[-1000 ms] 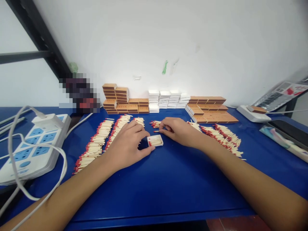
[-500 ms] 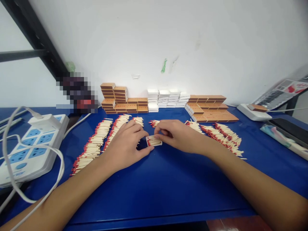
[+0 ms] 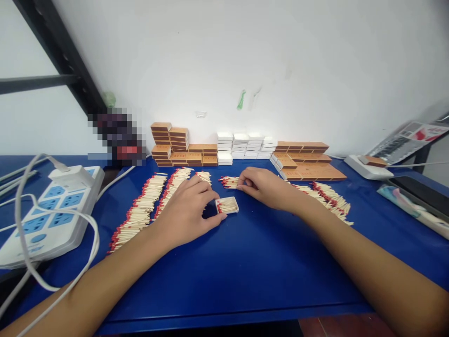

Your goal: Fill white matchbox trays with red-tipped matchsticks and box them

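My left hand (image 3: 191, 206) holds a small white matchbox tray (image 3: 235, 210) at its left end, between thumb and fingers. Inside the tray lie matches (image 3: 227, 206) with red heads to the left. My right hand (image 3: 261, 185) is curled, thumb and forefinger drawn together at the right end of a small match pile (image 3: 229, 182) behind the tray. Whether matches are between those fingertips is hidden. Long rows of red-headed matches (image 3: 147, 199) lie left of my left hand, and another match heap (image 3: 329, 199) lies beyond my right forearm.
Along the wall stand brown matchboxes (image 3: 178, 138), stacked white trays (image 3: 240, 145) and more brown boxes (image 3: 308, 168). A power strip (image 3: 56, 206) with looping white cables (image 3: 93, 234) sits at left, one cable crossing over my left forearm. At right lie a phone-like black object (image 3: 421, 192) and a white adapter (image 3: 368, 167).
My right hand has moved from the tray back and to the right, to the small match pile. The left hand keeps hold of the tray. The view has shifted slightly.
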Available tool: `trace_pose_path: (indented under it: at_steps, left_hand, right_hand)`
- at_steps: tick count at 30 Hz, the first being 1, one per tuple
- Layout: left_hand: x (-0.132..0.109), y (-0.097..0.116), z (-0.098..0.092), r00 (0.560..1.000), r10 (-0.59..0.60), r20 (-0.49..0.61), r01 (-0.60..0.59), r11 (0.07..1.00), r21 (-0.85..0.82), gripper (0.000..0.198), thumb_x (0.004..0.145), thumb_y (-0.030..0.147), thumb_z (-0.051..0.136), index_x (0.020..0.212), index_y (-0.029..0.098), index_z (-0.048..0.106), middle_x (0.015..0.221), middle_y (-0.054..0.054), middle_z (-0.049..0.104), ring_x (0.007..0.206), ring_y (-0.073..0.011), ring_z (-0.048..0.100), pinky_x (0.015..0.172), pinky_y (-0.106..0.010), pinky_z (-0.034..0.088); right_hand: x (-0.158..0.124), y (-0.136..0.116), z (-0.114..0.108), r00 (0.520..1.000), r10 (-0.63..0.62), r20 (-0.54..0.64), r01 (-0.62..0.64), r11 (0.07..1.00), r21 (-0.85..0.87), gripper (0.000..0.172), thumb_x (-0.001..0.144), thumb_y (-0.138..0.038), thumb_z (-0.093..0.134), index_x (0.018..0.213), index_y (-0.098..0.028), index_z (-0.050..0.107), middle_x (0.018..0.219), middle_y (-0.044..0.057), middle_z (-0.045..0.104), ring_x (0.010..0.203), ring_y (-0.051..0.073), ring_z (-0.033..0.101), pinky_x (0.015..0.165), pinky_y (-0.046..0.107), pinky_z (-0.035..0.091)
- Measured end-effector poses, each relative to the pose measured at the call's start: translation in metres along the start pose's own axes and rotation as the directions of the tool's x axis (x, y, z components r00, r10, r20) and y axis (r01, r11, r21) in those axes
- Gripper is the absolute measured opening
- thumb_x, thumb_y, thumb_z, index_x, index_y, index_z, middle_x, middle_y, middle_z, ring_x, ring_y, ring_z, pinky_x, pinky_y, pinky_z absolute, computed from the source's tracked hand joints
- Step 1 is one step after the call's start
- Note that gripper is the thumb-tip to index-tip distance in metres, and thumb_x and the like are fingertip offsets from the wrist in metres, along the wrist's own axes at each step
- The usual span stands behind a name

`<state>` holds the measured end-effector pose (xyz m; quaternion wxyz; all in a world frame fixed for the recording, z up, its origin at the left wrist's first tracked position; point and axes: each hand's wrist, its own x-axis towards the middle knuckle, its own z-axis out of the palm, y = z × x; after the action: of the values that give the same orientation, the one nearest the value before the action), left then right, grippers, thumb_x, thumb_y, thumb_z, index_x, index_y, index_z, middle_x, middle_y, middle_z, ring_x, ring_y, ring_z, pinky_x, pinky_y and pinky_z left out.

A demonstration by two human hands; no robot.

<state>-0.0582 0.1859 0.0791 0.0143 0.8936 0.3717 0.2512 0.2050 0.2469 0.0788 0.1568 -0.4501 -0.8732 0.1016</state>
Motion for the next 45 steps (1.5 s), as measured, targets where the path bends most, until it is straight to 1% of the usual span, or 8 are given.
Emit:
trace_pose_path:
  at_steps: [8, 14, 17, 20, 23, 36, 40, 45]
  left_hand:
    - [0.0, -0.001, 0.001, 1.0, -0.024, 0.016, 0.024, 1.0, 0.012, 0.025, 0.091, 0.042, 0.077, 0.103, 0.02, 0.074, 0.098, -0.007, 0.071, 0.103, -0.0279, 0.06, 0.093, -0.047, 0.052]
    - [0.0, -0.001, 0.002, 1.0, -0.018, 0.011, 0.017, 1.0, 0.02, 0.024, 0.092, 0.043, 0.076, 0.102, 0.021, 0.074, 0.099, -0.007, 0.069, 0.103, -0.0279, 0.059, 0.094, -0.047, 0.052]
    - [0.0, -0.001, 0.002, 1.0, -0.018, 0.019, 0.017, 1.0, 0.02, 0.025, 0.092, 0.043, 0.076, 0.104, 0.021, 0.075, 0.099, -0.007, 0.07, 0.103, -0.0285, 0.06, 0.093, -0.047, 0.052]
    - [0.0, -0.001, 0.002, 1.0, -0.017, 0.021, 0.017, 1.0, 0.011, 0.028, 0.092, 0.042, 0.076, 0.108, 0.02, 0.075, 0.101, -0.008, 0.071, 0.107, -0.0294, 0.061, 0.096, -0.048, 0.052]
    - [0.0, -0.001, 0.002, 1.0, -0.018, 0.018, 0.018, 1.0, 0.016, 0.029, 0.091, 0.042, 0.077, 0.108, 0.019, 0.075, 0.1, -0.008, 0.071, 0.107, -0.0296, 0.061, 0.097, -0.049, 0.052]
    - [0.0, 0.0, 0.001, 1.0, -0.014, 0.014, 0.014, 1.0, 0.019, 0.026, 0.092, 0.042, 0.076, 0.105, 0.021, 0.075, 0.101, -0.008, 0.072, 0.105, -0.0291, 0.061, 0.095, -0.048, 0.052]
    - [0.001, 0.0, 0.001, 1.0, -0.014, 0.018, 0.014, 1.0, 0.022, 0.027, 0.091, 0.042, 0.077, 0.105, 0.019, 0.075, 0.1, -0.008, 0.071, 0.105, -0.0296, 0.061, 0.096, -0.048, 0.052]
    - [0.001, -0.001, 0.001, 1.0, -0.005, 0.011, 0.005, 1.0, 0.013, 0.028, 0.091, 0.042, 0.077, 0.106, 0.018, 0.075, 0.098, -0.008, 0.071, 0.103, -0.0287, 0.06, 0.097, -0.049, 0.051]
  right_hand:
    - [-0.01, -0.024, -0.012, 0.998, -0.066, 0.013, 0.066, 0.997, 0.05, 0.014, 0.102, -0.028, 0.058, 0.092, -0.021, 0.065, 0.091, 0.004, 0.063, 0.077, 0.018, 0.055, 0.07, 0.03, 0.038]
    - [-0.015, -0.045, -0.009, 0.981, -0.186, 0.061, 0.174, 0.97, 0.17, 0.015, 0.102, -0.025, 0.06, 0.09, -0.021, 0.067, 0.084, 0.001, 0.062, 0.075, 0.016, 0.053, 0.069, 0.03, 0.037]
    - [-0.011, -0.038, -0.007, 0.99, -0.14, -0.006, 0.138, 0.97, 0.201, 0.016, 0.102, -0.028, 0.06, 0.092, -0.021, 0.07, 0.081, 0.001, 0.061, 0.072, 0.016, 0.053, 0.068, 0.03, 0.037]
    - [-0.005, -0.022, -0.004, 0.997, -0.034, -0.076, 0.044, 0.99, 0.138, 0.013, 0.1, -0.027, 0.062, 0.094, -0.02, 0.072, 0.084, 0.002, 0.062, 0.073, 0.016, 0.053, 0.069, 0.03, 0.037]
    - [0.0, -0.009, 0.004, 0.998, 0.011, -0.058, -0.006, 0.997, 0.073, 0.011, 0.098, -0.026, 0.063, 0.096, -0.019, 0.072, 0.085, 0.002, 0.062, 0.073, 0.016, 0.052, 0.069, 0.03, 0.036]
    - [0.002, -0.003, 0.01, 0.999, -0.021, -0.046, 0.025, 0.997, 0.07, 0.013, 0.099, -0.027, 0.061, 0.093, -0.019, 0.07, 0.082, 0.002, 0.059, 0.072, 0.017, 0.05, 0.069, 0.029, 0.036]
    - [0.002, -0.002, 0.01, 0.998, -0.035, -0.052, 0.039, 0.996, 0.074, 0.012, 0.1, -0.026, 0.062, 0.102, -0.02, 0.071, 0.083, 0.001, 0.059, 0.072, 0.016, 0.05, 0.069, 0.028, 0.036]
    - [0.003, -0.003, 0.01, 0.999, -0.026, -0.024, 0.027, 0.998, 0.057, 0.014, 0.101, -0.025, 0.06, 0.091, -0.018, 0.067, 0.083, 0.002, 0.058, 0.072, 0.016, 0.049, 0.069, 0.029, 0.036]
